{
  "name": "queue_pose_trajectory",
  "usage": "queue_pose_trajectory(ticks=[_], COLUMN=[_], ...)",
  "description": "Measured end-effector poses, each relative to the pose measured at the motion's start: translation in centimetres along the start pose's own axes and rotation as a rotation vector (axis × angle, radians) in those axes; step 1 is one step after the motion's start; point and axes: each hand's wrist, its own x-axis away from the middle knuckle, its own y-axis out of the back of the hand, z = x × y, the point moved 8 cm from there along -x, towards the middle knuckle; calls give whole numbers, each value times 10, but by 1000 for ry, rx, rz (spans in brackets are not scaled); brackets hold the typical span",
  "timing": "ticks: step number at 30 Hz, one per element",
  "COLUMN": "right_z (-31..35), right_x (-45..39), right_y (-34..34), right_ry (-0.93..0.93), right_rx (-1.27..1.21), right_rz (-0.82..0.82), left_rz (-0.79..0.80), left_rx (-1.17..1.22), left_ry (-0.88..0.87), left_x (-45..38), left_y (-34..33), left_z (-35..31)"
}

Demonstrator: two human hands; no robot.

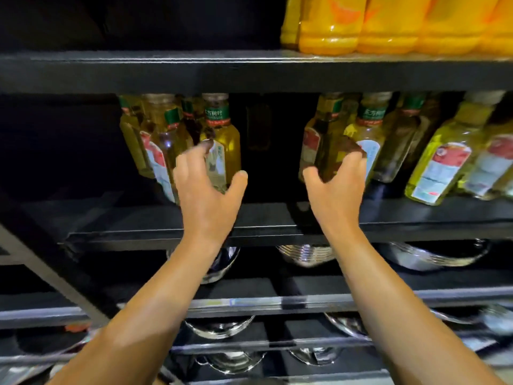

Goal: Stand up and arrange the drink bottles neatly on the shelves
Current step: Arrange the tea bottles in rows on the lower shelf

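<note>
Several tea bottles with green neck bands and yellow-green liquid stand on the middle black shelf (pixel 177 234), in a left group and a right group with a gap between them. My left hand (pixel 206 187) reaches to the rightmost bottle of the left group (pixel 226 140). Its fingers are spread along the bottle's left side and its thumb is out at the lower right. My right hand (pixel 337 187) curls round a darker bottle (pixel 329 158) at the left of the right group, thumb on its left and fingers on its right. Bottles at the far right (pixel 441 162) lean.
Orange juice bottles (pixel 388 26) fill the right of the top shelf (pixel 166 70). Below the middle shelf, lower shelves hold shiny metal bowls (pixel 305 255). The shelf's left part is dark and bare. The frame post (pixel 55 273) slants at the left.
</note>
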Motion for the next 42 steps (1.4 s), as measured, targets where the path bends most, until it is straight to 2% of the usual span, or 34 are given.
queue_pose_trajectory(ticks=[2, 3, 6, 11, 15, 18, 22, 26, 29, 32, 35, 37, 42], right_z=[-20, -27, -46, -66, -75, -76, -68, -36, -16, 3, 10, 16, 26], right_x=[-12, -19, -35, -48, -53, -56, -50, -34, -17, -8, 0, -1, -3], right_y=[30, 39, 43, 33, 32, 22, -13, -34, -58, -74, -92, -100, -111], right_ry=[3, -8, -38, -102, -177, -198, -202, -64, -13, 2, -29, -25, 9], right_rx=[8, 23, 37, -11, 12, 115, 216, 94, 85, -23, 28, 26, 78], right_rz=[-128, -134, -15, 210, 267, 265, 439, 477, 591, 571, 653, 637, 630], left_rz=[126, 209, 407, 549, 461, 366, 232, 112, 54, -17, -76, -108, -96], left_rx=[20, 30, 99, 200, 137, 85, -74, -157, -174, -196, -241, -268, -285], left_ry=[-3, 34, 85, 258, 233, 275, 223, 139, 137, 150, 193, 207, 265], left_x=[6, 5, -5, -25, -26, -16, 5, 16, 20, 17, 12, 6, -13], left_y=[-38, -62, -135, -206, -201, -168, -107, -54, -30, -10, 8, 17, 13], left_z=[-23, -30, -44, -47, -43, -34, -29, -35, -27, -17, 0, 9, 27])
